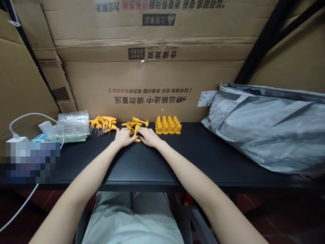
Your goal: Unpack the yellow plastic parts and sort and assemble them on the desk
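Observation:
My left hand [124,137] and my right hand [150,137] rest low over the black table, either side of a small yellow plastic piece [136,130] with a flared end. Fingers of both hands close in on this piece from left and right; the fingertips are partly hidden. Just behind them lie similar yellow pieces [140,121], loose and pointing different ways. Left of my left hand is a heap of yellow-handled corkscrews [108,121] with metal spirals. To the right of my right hand, yellow cup-like plastic parts [165,128] stand upright in tight rows.
Clear plastic bags [73,123] lie on flat printed packs at the left, near a white charger [19,147] with a cable. A large grey bag [266,128] fills the right side of the black table [203,159]. Printed cardboard [152,74] walls the back.

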{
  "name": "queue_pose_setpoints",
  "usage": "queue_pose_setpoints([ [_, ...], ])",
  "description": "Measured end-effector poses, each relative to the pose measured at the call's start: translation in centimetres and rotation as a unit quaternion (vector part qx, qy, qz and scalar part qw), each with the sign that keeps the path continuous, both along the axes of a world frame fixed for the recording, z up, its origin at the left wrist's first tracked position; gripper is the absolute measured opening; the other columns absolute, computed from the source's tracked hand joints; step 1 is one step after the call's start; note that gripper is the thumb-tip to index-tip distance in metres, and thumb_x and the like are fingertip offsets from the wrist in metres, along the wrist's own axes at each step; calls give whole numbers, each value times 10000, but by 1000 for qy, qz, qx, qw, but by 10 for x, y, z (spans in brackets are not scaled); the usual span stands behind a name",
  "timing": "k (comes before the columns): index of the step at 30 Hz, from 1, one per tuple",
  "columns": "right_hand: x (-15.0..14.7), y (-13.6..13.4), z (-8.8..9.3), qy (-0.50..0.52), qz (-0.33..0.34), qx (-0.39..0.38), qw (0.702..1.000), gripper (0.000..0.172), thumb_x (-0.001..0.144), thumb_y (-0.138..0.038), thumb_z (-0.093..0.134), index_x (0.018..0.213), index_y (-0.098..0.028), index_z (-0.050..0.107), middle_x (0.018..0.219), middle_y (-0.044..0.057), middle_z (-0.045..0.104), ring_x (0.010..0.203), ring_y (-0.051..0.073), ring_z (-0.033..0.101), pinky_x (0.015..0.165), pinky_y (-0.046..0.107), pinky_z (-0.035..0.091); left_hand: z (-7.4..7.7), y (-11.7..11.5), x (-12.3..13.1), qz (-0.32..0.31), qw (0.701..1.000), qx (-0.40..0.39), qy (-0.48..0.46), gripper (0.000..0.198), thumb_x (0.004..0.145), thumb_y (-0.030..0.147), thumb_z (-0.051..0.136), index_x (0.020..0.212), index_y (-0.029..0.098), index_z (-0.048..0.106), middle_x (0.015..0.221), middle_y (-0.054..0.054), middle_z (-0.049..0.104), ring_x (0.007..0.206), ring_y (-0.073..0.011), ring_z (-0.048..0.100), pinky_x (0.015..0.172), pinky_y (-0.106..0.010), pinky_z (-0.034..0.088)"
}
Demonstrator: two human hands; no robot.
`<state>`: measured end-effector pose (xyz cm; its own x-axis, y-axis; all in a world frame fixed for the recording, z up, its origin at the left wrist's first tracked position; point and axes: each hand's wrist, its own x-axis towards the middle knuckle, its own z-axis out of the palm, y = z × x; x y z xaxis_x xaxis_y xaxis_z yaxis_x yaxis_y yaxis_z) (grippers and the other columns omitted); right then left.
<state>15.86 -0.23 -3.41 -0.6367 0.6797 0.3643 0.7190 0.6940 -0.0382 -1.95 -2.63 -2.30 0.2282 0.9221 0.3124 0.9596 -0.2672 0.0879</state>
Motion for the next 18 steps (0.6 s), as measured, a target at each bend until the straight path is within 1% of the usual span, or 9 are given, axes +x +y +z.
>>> queue_pose_setpoints([
  [2,-1,0,-1,4,5,-1,1000,397,898,-192,574,1288,-132,537,1387,166,528,1246,266,503,957,427,423,1,0,2,23,1000,-21,-4,331,827,471,521,787,175,662,1042,-119,660,1062,-304,578,945,-489,402],
  [4,-1,2,-2,10,11,4,1000,429,889,-190,585,1308,-119,523,1411,175,504,1287,270,469,979,439,412,1,1,2,30,999,-39,-5,252,794,408,550,779,178,650,1059,-117,654,1076,-305,570,946,-497,405],
  [7,0,4,-4,21,22,20,999,453,880,-175,586,1326,-142,517,1430,166,490,1320,269,433,1007,463,391,0,2,-1,4,999,-38,1,151,763,307,565,809,182,634,1075,-111,648,1087,-297,559,962,-524,398],
  [9,0,6,-5,24,29,28,999,438,879,-169,582,1314,-169,534,1403,152,520,1311,268,441,1034,493,361,-1,3,-5,-30,999,-13,6,123,766,251,553,835,184,629,1079,-105,648,1096,-288,554,1000,-553,367],
  [12,0,6,-5,21,29,30,999,352,908,-171,535,1257,-188,579,1286,133,610,1252,257,494,1069,536,304,-1,3,-9,-74,996,51,12,144,796,199,526,894,191,632,1136,-109,641,1155,-277,534,1057,-561,313],
  [14,0,6,-4,23,18,32,999,314,928,-175,499,1226,-187,597,1231,132,637,1212,251,522,1074,542,290,0,2,-10,-94,990,102,9,168,823,185,508,931,201,636,1243,-118,609,1235,-276,491,1075,-548,298],
  [16,0,6,-2,29,4,29,999,309,933,-187,495,1226,-175,592,1233,144,633,1198,255,531,1068,537,296,1,2,-10,-102,984,144,5,194,850,177,486,967,208,637,1368,-124,540,1312,-277,433,1078,-540,295],
  [18,0,5,0,39,-3,15,999,312,933,-199,502,1234,-166,577,1243,150,628,1189,257,540,1057,528,310,1,1,-9,-99,981,168,0,242,873,160,449,1028,212,628,1453,-129,467,1328,-269,430,1066,-533,306],
])
